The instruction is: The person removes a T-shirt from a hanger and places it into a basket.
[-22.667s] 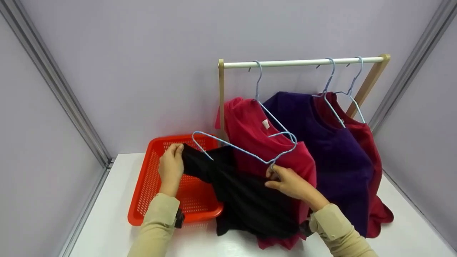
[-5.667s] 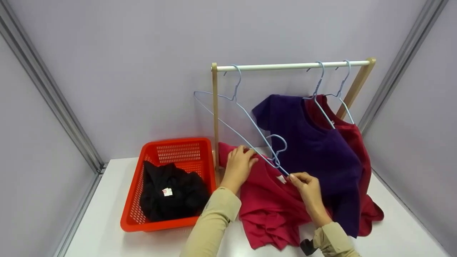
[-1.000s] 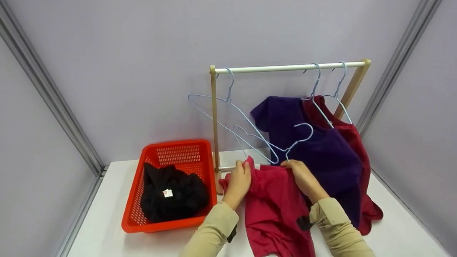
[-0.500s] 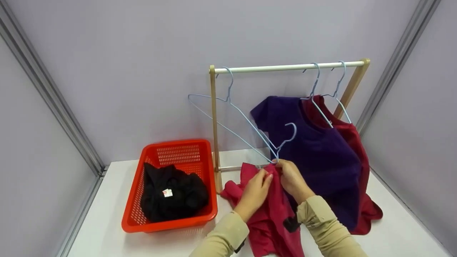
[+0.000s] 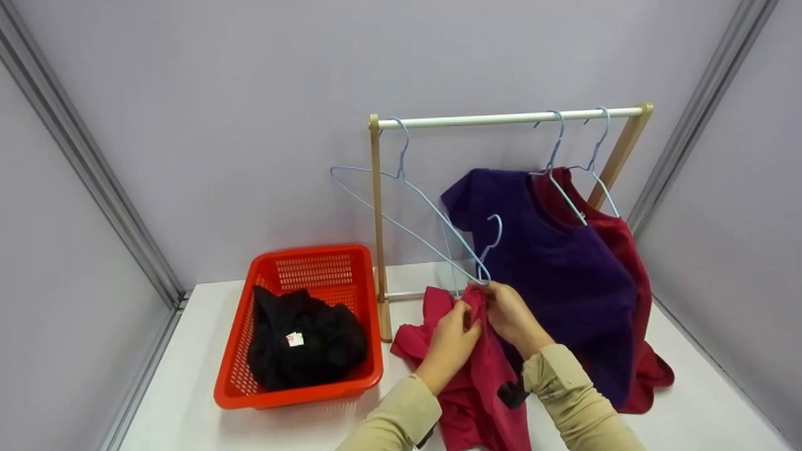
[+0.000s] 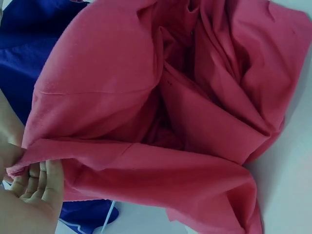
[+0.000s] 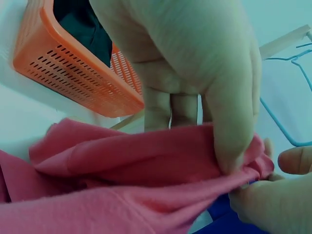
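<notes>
A pink T-shirt is bunched between my hands over the white table, its lower part hanging down. My left hand pinches its fabric near the collar. In the right wrist view, fingers and thumb clamp the gathered pink cloth. My right hand grips the shirt's upper edge together with the neck of a light-blue wire hanger. The hanger's hook points up in front of the purple T-shirt, and one thin side drops behind the pink cloth. The hanger's lower part is hidden by shirt and hands.
A bare blue hanger hangs at the left of the rack rail, its corner overlapping my right fingertips in view. The purple T-shirt and a dark-red T-shirt hang at the right. The red basket holds black clothing.
Both hands have drawn together, the left moving right and the right moving left, bunching the pink T-shirt. The held hanger has turned and shifted left; earlier, the pink T-shirt lay below the rack.
</notes>
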The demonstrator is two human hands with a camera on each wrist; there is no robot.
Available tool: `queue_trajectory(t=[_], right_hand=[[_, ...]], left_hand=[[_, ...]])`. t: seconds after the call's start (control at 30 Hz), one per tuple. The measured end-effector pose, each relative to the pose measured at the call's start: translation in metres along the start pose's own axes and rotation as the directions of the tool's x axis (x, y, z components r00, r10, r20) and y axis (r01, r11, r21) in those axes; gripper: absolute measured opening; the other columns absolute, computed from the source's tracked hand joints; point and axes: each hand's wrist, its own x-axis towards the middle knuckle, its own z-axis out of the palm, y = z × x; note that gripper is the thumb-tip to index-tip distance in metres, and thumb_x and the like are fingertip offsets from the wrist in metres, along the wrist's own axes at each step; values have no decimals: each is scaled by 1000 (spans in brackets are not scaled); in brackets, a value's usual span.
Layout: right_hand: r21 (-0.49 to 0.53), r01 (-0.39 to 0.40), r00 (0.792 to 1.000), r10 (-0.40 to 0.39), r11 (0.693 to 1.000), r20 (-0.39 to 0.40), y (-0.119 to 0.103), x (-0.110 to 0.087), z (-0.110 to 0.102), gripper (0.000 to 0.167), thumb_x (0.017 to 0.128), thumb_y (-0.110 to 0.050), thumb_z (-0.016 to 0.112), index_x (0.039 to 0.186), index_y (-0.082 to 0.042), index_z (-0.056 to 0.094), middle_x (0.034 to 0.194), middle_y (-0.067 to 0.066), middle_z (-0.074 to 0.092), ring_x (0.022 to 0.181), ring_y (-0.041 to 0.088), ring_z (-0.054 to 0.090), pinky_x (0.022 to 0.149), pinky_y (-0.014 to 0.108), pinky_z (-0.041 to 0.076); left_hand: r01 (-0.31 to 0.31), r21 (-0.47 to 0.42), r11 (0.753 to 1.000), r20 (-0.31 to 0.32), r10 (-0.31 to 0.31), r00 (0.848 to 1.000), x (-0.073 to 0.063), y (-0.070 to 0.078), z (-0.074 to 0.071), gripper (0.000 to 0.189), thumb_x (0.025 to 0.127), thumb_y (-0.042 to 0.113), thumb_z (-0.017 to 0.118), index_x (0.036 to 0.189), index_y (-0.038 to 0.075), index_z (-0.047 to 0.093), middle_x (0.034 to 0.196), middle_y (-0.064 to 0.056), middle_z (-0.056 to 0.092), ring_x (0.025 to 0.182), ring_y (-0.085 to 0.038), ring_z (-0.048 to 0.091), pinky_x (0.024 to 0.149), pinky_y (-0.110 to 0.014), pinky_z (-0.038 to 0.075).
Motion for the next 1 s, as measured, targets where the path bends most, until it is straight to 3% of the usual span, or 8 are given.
queue_trajectory(t=[0.13,0.23,0.33,0.43,0.5,0.7,0.83,1.0], right_hand=[[-61,15,1000,-14,998,18,0,0,-1,35,97,0,32,85,-9,64,78,-7,62,76,3,58,74,16,47],[-64,-27,998,30,998,53,-1,0,-2,29,98,-1,33,99,-6,62,82,-10,64,80,2,59,76,15,48],[-15,-77,993,78,997,84,-2,0,-5,31,99,-4,33,98,-10,64,83,-12,67,82,2,60,78,16,49],[40,-94,990,90,995,105,-1,1,-6,38,100,-4,35,83,-17,66,82,-11,68,82,3,62,79,16,49],[40,-98,988,93,994,121,-1,1,-8,38,100,-4,36,82,-19,66,83,-12,68,82,2,62,79,15,48],[-114,-77,992,87,991,87,-4,5,-15,25,97,-4,40,99,-14,64,83,-16,67,79,-1,61,76,17,46],[-205,-58,991,81,977,103,-11,8,-21,25,96,-5,42,111,-7,62,83,-15,66,78,-1,61,75,19,47],[-298,-5,986,55,954,159,-24,10,-27,23,99,-8,43,95,-15,64,82,-12,63,75,0,59,75,19,48]], left_hand=[[47,-54,997,-9,-48,999,0,0,1,12,86,15,64,90,7,57,77,-4,63,69,-4,52,64,-17,43],[64,-66,996,-5,-64,998,-1,1,2,21,86,23,69,92,8,55,80,-2,63,71,-4,53,65,-17,43],[46,-25,999,-36,-47,998,-3,1,4,23,83,22,72,92,9,54,80,-3,63,71,-7,54,65,-19,44],[29,12,1000,-76,-28,997,-5,2,7,17,83,15,70,87,9,54,72,-3,61,67,-8,52,62,-19,43],[15,21,1000,-95,-13,995,-6,3,8,14,83,12,68,84,9,54,70,-4,62,64,-8,53,60,-18,42],[-16,-23,1000,-92,14,996,-5,2,3,8,84,6,68,86,4,60,77,-9,71,71,-14,66,63,-18,48],[-23,-30,999,-75,21,997,-6,-1,-1,6,83,3,67,87,3,63,80,-9,71,72,-12,65,66,-19,49],[-7,-12,1000,-7,7,1000,-10,-3,-5,8,84,2,63,91,4,66,82,-6,70,71,-7,57,67,-18,46]])
